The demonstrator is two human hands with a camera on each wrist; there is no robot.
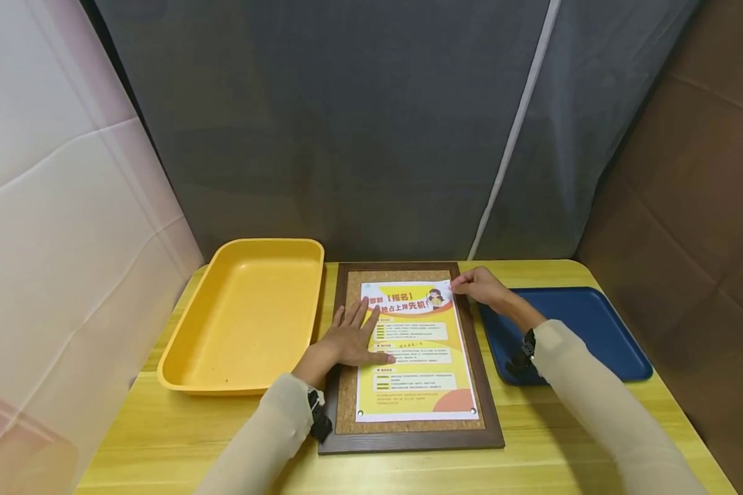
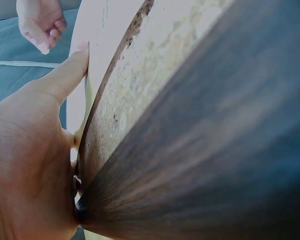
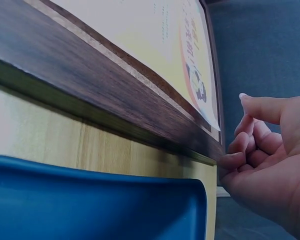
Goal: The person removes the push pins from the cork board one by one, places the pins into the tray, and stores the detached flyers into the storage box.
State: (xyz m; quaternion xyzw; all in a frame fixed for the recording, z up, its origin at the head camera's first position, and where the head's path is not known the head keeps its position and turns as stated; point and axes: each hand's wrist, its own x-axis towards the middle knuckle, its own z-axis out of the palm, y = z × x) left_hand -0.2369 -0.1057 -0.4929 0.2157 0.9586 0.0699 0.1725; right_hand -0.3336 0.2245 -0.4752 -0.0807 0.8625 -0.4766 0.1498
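A yellow and white printed poster (image 1: 415,405) lies on a cork board (image 1: 347,412) with a dark brown wooden frame (image 1: 408,440). Round silver pins (image 1: 472,411) sit at its two bottom corners. My left hand (image 1: 349,340) rests with spread fingers on the poster's left side, palm over the frame's left edge. At the poster's top right corner is my right hand (image 1: 479,285), fingers bent and thumb near the forefinger. The right wrist view shows the corner slightly raised, beside these fingers (image 3: 240,145). I cannot tell whether the fingertips hold something small.
Left of the board stands a yellow tray (image 1: 254,309). A blue tray (image 1: 588,330) lies to the right, partly under my right forearm. Both rest on the wooden table (image 1: 179,440). A grey curtain (image 1: 347,137) closes the back, with hanging sheets on both sides.
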